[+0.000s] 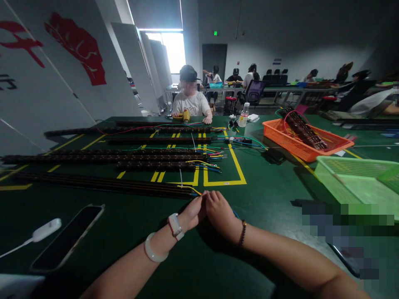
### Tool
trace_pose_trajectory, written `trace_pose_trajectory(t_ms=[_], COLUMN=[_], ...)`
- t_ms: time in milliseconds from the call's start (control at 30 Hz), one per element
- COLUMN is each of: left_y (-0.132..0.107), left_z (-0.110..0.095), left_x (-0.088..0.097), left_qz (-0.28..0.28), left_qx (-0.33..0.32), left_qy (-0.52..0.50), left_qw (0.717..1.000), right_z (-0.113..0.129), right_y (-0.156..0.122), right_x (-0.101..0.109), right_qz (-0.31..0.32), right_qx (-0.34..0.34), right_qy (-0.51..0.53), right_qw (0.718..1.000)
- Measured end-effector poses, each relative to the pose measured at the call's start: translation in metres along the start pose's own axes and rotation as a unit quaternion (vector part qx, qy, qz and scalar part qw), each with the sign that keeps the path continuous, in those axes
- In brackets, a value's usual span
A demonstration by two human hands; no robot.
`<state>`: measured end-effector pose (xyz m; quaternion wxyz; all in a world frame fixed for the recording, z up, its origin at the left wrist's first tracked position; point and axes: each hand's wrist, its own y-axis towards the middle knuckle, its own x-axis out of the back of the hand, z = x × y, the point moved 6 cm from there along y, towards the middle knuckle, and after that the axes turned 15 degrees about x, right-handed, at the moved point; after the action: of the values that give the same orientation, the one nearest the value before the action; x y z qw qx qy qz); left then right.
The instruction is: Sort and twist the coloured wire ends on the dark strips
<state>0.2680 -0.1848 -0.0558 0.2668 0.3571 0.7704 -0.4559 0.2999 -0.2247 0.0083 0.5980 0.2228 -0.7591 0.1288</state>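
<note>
My left hand [193, 212] and my right hand [220, 212] meet at the near middle of the table, fingers bent and pressed together. They pinch the wire ends of the nearest long black cable bundle [109, 183]. A yellow wire [188, 187] runs from this bundle to my fingertips, and a blue wire [237, 214] shows beyond my right hand. The exact tips between my fingers are hidden. Farther off lie more dark bundles [102, 158], with coloured wire ends pointing right.
An orange basket [305, 155] holding a dark bundle and a green basket [330, 170] stand at the right. A phone [70, 236] and a white device [47, 229] lie at the left. Opposite sits a person [191, 101] near a yellow tool [186, 116]. A bottle [244, 115] stands beyond.
</note>
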Motion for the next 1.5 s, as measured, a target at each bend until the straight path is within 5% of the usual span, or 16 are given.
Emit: trace_pose_trajectory(t_ms=[67,167,267,367,467,667,767,1067,1133,1300,1367,1500], left_y=[-0.001,-0.002,-0.004,-0.004,-0.004,-0.007,-0.008,-0.007,-0.008,-0.008,-0.006,-0.004], left_z=[0.0,0.0,0.0,-0.001,-0.001,-0.003,-0.004,-0.005,-0.004,-0.002,-0.003,-0.001], left_x=[-0.001,-0.007,-0.01,-0.009,-0.009,-0.017,-0.02,-0.021,-0.02,-0.014,-0.01,-0.004], left_qz=[-0.003,0.033,0.055,0.05,0.047,0.071,0.097,0.099,0.078,0.062,0.055,0.029], left_qx=[0.001,0.002,0.003,0.011,0.014,-0.001,-0.004,-0.019,-0.009,0.005,-0.003,0.0], left_qy=[-0.005,0.005,0.012,0.013,0.01,0.03,0.031,0.027,0.021,0.008,0.0,-0.007], left_qw=[1.0,0.999,0.998,0.999,0.999,0.997,0.995,0.995,0.997,0.998,0.999,1.0], right_z=[-0.02,-0.067,-0.091,-0.087,-0.079,-0.06,-0.058,-0.066,-0.066,-0.068,-0.062,-0.048], right_y=[-0.002,-0.01,-0.014,-0.014,-0.012,-0.011,-0.012,-0.008,-0.008,-0.008,-0.008,-0.007], right_x=[0.012,0.025,0.004,-0.024,-0.039,-0.049,-0.049,-0.04,-0.038,-0.014,-0.002,0.005], right_qz=[-0.005,-0.01,0.085,0.144,0.136,0.126,0.117,0.09,0.096,0.053,0.045,0.067], right_qx=[-0.003,-0.116,-0.128,-0.062,-0.018,-0.01,-0.026,-0.01,-0.001,-0.019,-0.023,0.0], right_qy=[0.045,0.086,0.241,0.432,0.584,0.8,0.822,0.765,0.716,0.389,0.28,0.145], right_qw=[0.999,0.989,0.958,0.888,0.8,0.586,0.556,0.637,0.691,0.92,0.959,0.987])
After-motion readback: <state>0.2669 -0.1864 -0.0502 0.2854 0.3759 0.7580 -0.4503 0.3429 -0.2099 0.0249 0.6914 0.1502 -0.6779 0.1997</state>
